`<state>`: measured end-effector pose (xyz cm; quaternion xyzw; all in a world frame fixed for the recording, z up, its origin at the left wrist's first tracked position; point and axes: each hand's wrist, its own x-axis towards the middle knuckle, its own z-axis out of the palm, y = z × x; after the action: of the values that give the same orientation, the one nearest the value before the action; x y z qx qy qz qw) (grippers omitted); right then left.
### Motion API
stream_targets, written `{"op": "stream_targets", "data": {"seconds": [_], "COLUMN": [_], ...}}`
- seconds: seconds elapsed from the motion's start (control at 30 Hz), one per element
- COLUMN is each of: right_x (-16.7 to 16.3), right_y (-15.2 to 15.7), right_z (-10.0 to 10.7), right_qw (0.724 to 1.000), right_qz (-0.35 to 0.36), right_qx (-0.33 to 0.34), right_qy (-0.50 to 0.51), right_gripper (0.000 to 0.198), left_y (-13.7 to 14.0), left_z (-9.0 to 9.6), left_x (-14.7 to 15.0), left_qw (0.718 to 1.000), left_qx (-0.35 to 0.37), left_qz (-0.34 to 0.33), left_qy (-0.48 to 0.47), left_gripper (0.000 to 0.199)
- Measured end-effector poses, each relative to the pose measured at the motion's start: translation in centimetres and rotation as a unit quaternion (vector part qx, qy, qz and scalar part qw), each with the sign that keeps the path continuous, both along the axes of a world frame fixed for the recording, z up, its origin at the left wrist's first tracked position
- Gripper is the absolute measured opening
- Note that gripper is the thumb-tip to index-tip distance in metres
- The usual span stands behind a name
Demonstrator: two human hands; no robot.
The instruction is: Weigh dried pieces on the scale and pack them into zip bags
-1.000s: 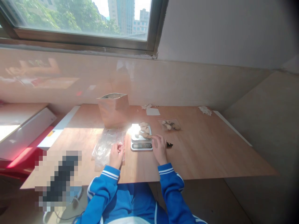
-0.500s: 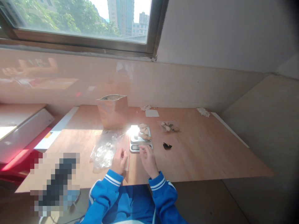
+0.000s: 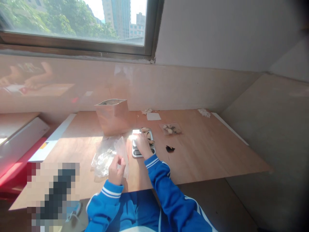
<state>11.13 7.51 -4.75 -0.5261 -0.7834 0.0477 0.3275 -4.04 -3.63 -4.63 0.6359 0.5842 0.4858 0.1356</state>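
Note:
A small white kitchen scale (image 3: 137, 152) carries several pale, dried-looking pieces (image 3: 148, 135) with brown edges. My right hand (image 3: 143, 144) reaches over the left part of the scale's platform, its fingertips lost in sun glare, so whether they grip anything is unclear. Left of the scale, my left hand (image 3: 117, 170) is held above the near edge of a clear plastic bag (image 3: 103, 161). Thumb and fingers are curled together there; what they hold, if anything, is hidden. To the right of the scale lies a dark curled piece (image 3: 170, 149).
A brown paper bag (image 3: 112, 117) stands with its mouth open at the back. A zip bag (image 3: 170, 128) of pale and dark pieces lies behind the dark piece. White paper (image 3: 154, 116) and crumpled tissue (image 3: 204, 112) lie along the far edge. A pixelated patch covers the front left.
My right hand has moved forward and left from the scale's front edge onto its platform. My left hand has shifted slightly down and left. The whole view has turned a little.

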Motion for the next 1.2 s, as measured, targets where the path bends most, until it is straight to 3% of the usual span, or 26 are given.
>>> {"op": "stream_targets", "data": {"seconds": [0.13, 0.27, 0.37, 0.43, 0.5, 0.63, 0.77, 0.9, 1.0, 1.2], "right_x": [1.0, 6.5, 12.0, 14.7, 16.0, 15.8, 15.2, 15.4, 14.7, 9.5], "right_y": [-0.9, -2.0, -2.3, -2.5, -3.2, -5.6, -7.8, -7.9, -7.1, -4.3], "right_z": [0.9, 1.1, -0.2, -1.5, -2.5, -4.2, -5.9, -6.5, -5.0, 0.9], "right_qw": [0.999, 0.987, 0.974, 0.972, 0.968, 0.955, 0.974, 0.983, 0.984, 0.991], "right_qz": [0.004, -0.086, -0.187, -0.217, -0.244, -0.291, -0.226, -0.172, -0.157, -0.088], "right_qx": [0.008, 0.036, 0.012, -0.026, -0.020, 0.048, 0.024, -0.002, -0.016, -0.014], "right_qy": [0.041, 0.128, 0.128, 0.090, 0.052, 0.020, 0.011, 0.055, 0.079, 0.103], "right_gripper": [0.032, 0.028, 0.032, 0.033, 0.038, 0.046, 0.026, 0.025, 0.025, 0.020], "left_y": [-0.2, -0.2, -0.2, -0.2, -0.3, -0.4, -0.2, -0.1, -0.2, -0.3], "left_z": [-0.2, -0.3, -0.4, -0.5, -0.6, -0.6, -0.5, -0.5, -0.6, -0.4], "left_x": [-0.8, -1.1, -1.0, -0.8, -0.6, -0.6, -0.9, -1.1, -1.3, -1.3], "left_qw": [1.000, 0.999, 0.999, 0.999, 0.999, 0.999, 0.999, 0.999, 0.999, 0.998], "left_qx": [-0.018, -0.024, -0.029, -0.036, -0.039, -0.035, -0.031, -0.016, -0.007, -0.018], "left_qz": [0.006, 0.010, 0.012, 0.012, 0.009, 0.009, 0.011, 0.012, 0.014, 0.021], "left_qy": [-0.010, -0.028, -0.035, -0.036, -0.036, -0.037, -0.038, -0.041, -0.044, -0.052], "left_gripper": [0.027, 0.029, 0.029, 0.029, 0.028, 0.027, 0.027, 0.027, 0.028, 0.030]}}
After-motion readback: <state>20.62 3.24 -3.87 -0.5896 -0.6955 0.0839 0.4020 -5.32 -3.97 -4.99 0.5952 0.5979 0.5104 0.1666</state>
